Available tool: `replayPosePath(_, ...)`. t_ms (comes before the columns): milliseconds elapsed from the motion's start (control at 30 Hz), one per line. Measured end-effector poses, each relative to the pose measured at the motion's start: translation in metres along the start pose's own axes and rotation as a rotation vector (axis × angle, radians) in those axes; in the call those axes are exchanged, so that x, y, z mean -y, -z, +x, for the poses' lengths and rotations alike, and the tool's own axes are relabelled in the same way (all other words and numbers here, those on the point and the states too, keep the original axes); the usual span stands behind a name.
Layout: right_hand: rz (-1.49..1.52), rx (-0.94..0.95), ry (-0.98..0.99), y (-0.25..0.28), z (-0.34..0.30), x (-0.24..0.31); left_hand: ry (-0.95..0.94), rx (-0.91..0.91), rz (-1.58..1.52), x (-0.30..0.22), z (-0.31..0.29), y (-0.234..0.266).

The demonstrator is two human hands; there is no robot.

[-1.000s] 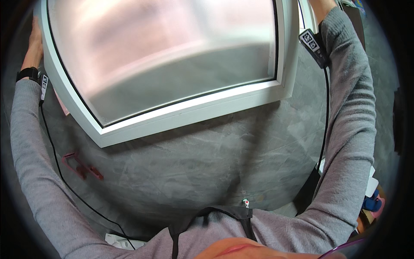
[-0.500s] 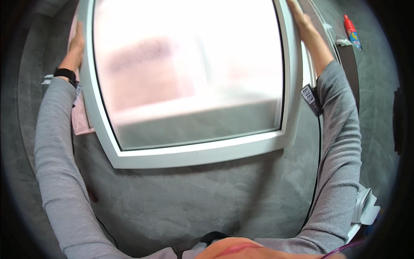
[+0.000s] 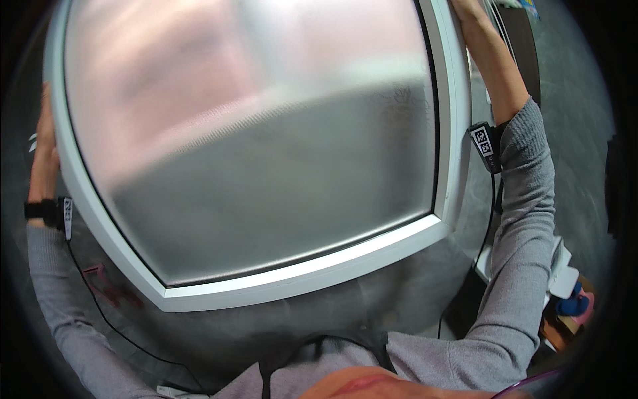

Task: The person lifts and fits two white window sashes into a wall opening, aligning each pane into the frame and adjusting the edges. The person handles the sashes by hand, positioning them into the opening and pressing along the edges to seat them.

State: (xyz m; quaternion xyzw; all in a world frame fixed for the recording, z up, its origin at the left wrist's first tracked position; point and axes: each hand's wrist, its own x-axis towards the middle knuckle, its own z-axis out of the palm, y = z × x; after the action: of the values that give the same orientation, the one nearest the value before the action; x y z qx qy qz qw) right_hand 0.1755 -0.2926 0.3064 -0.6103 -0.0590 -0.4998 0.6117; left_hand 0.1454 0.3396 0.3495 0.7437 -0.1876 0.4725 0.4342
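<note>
A large window sash with a white frame (image 3: 312,274) and a frosted pane (image 3: 286,173) fills the middle of the head view, held tilted in front of me. At its left side my left hand (image 3: 46,136) grips the frame, with part of the fingers hidden. My right hand (image 3: 473,18) is on the frame's right side near the top edge of the view, its fingertips out of sight. Blurred pinkish shapes and a grey area show through the pane. The sash's upper end lies outside the picture.
A dark brown furniture edge (image 3: 525,50) stands beyond my right forearm. Near my right elbow are a white flap-like object (image 3: 563,282) and a blue and pink item (image 3: 574,306). Black cables (image 3: 100,312) run from both wrist bands. Beneath lies a grey floor (image 3: 578,179).
The sash has come nearer and looks larger, its lower left corner moving down and left. My left hand has gone left and down with it. The red bottle at the right is out of view.
</note>
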Motion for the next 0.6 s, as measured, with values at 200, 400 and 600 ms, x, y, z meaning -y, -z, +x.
replayPosePath(200,0.061,0.042,0.077,0.003,-0.007,0.013,0.056,-0.095,-0.073,0.024,0.022,0.050)
replayPosePath(400,0.135,0.221,0.380,-0.012,-0.035,0.042,0.191,-0.275,-0.172,0.019,-0.011,0.056)
replayPosePath(600,0.031,0.302,0.431,-0.048,-0.068,0.074,0.266,-0.418,-0.255,0.037,-0.124,0.040)
